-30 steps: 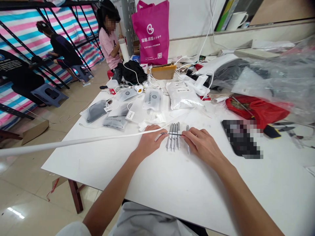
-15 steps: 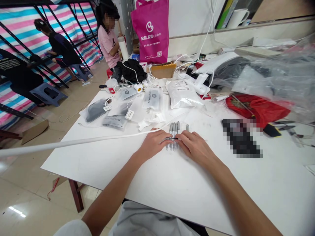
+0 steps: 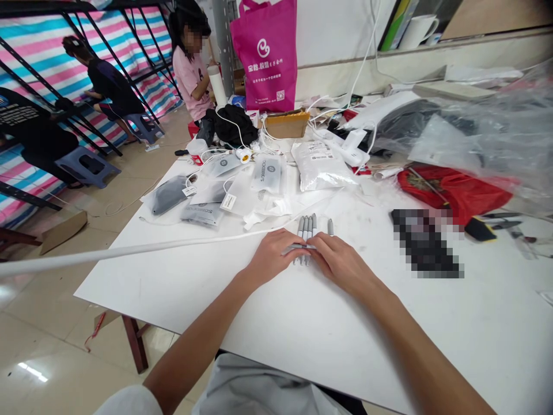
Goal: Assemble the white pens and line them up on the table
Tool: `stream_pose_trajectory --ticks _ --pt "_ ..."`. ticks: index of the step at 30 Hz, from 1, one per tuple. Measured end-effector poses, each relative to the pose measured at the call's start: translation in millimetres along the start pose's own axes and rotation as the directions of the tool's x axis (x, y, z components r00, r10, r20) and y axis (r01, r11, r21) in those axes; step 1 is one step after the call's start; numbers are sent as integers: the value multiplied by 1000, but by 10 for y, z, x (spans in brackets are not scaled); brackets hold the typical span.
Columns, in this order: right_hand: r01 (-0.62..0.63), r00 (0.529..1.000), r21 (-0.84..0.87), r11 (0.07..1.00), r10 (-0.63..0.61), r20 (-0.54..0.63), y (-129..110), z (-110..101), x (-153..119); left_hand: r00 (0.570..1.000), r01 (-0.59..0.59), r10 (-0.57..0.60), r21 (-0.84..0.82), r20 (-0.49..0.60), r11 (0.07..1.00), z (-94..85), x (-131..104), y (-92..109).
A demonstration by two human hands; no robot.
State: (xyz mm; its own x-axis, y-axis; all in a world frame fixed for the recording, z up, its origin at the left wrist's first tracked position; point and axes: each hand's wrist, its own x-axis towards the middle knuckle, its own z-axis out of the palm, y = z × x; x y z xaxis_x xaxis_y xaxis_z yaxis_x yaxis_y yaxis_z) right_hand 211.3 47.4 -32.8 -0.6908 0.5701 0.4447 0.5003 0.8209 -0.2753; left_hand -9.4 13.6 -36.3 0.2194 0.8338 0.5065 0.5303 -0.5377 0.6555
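Observation:
My left hand (image 3: 273, 253) and my right hand (image 3: 339, 259) meet over the white table, both with fingers closed. Between them they grip a slim grey pen (image 3: 298, 246), held crosswise, its grey end showing by my left thumb. Several similar grey-and-white pens (image 3: 307, 223) lie side by side just under and behind my fingers, pointing away from me. One more grey pen (image 3: 330, 226) lies apart, beyond my right knuckles, its near part hidden by the hand.
Packaged pouches (image 3: 201, 213) and a white plastic parcel (image 3: 322, 164) cover the back of the table (image 3: 276, 340). A white cable (image 3: 142, 249) crosses at left. A blurred-out dark object (image 3: 425, 245) and red bag (image 3: 470, 196) lie right. Co-workers sit beyond.
The pen between my hands has turned a little; more of its grey end now shows at my left thumb, where a thin dark part showed before. The hands stay nearly in place.

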Motion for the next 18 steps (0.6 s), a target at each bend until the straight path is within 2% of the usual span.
stream_pose_trajectory --ticks 4,11,18 --pt "-13 1000 0 1000 13 -3 -13 -29 11 999 21 -24 -61 -42 998 0 -1 30" --pt "-94 993 120 988 102 -63 -28 -33 -3 994 84 -97 -214 -52 973 -14 6 65" --pt "-33 998 68 997 37 -52 -16 -49 -2 985 155 -169 -261 -33 953 -31 1 62"
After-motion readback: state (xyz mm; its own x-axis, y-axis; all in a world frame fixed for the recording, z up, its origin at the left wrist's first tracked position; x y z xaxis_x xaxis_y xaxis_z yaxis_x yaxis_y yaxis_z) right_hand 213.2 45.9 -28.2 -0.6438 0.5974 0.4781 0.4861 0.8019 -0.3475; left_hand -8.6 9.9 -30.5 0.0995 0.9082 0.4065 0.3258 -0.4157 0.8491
